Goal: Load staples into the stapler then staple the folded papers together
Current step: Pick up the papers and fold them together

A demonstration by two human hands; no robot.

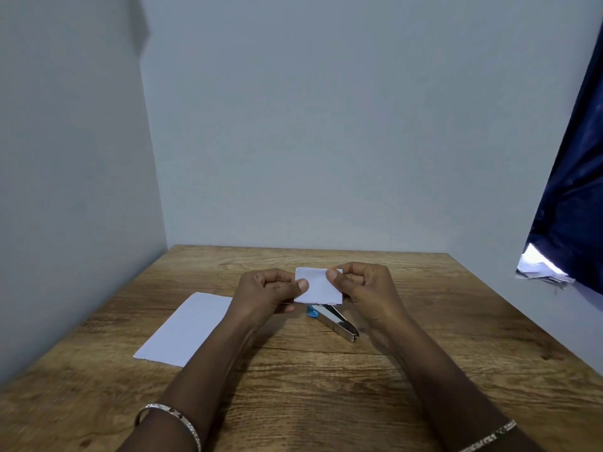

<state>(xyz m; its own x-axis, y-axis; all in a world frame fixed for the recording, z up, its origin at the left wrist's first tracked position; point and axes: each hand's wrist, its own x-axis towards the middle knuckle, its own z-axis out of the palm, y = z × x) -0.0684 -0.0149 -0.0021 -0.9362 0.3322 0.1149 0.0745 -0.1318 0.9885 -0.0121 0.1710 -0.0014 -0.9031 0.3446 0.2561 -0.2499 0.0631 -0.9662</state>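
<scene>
A small folded white paper [318, 287] is held up above the wooden table [326, 370] between both hands. My left hand [267, 290] pinches its left edge with the thumb on top. My right hand [365, 288] pinches its right edge near the upper corner. Just below the paper lies a silver stapler [336, 321] with a blue end, resting on the table and pointing toward the near right. Neither hand touches the stapler. A larger white sheet [186, 327] lies flat on the table to the left, partly hidden by my left forearm.
Grey walls close off the table at the back and the left. A dark blue curtain [574, 190] hangs at the right, with bright light and some papers beneath it. I wear a bracelet on each wrist.
</scene>
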